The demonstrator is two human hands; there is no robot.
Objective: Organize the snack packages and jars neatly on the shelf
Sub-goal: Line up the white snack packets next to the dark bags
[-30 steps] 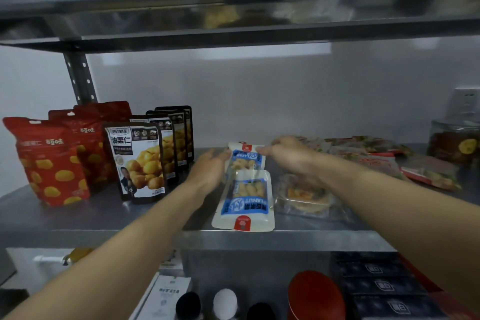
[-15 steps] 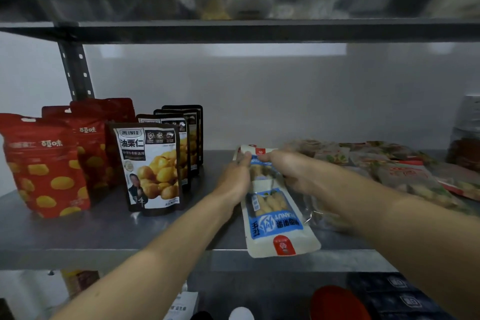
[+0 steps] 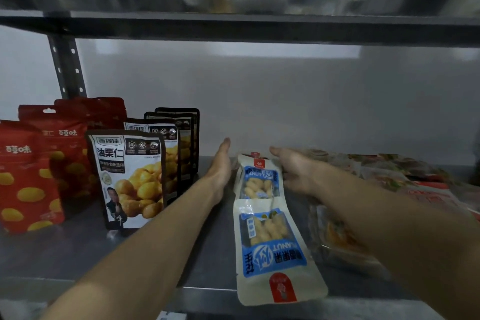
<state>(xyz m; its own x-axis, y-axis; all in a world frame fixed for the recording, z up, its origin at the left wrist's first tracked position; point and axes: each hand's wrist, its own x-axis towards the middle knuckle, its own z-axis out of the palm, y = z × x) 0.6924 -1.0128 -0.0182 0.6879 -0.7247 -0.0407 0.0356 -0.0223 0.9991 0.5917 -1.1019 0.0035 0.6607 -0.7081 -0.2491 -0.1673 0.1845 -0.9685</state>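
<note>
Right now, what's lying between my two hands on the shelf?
In the head view, the far blue-and-white peanut packet lies flat between the open left hand and the open right hand, with a second packet nearer the shelf edge.

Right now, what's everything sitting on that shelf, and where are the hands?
Red pouches: three, red with yellow spots, upright at far left.
Chestnut pouches: four, black and white, upright in a row beside the red ones.
Peanut packets: two, white and blue, lying flat end to end in the middle; the near one overhangs the shelf edge.
Mixed packets: heap, count unclear, lying flat at right.
Clear packet: one, orange contents, under the right forearm.
Left hand: open, left of the far peanut packet.
Right hand: open, at that packet's right edge.
</note>
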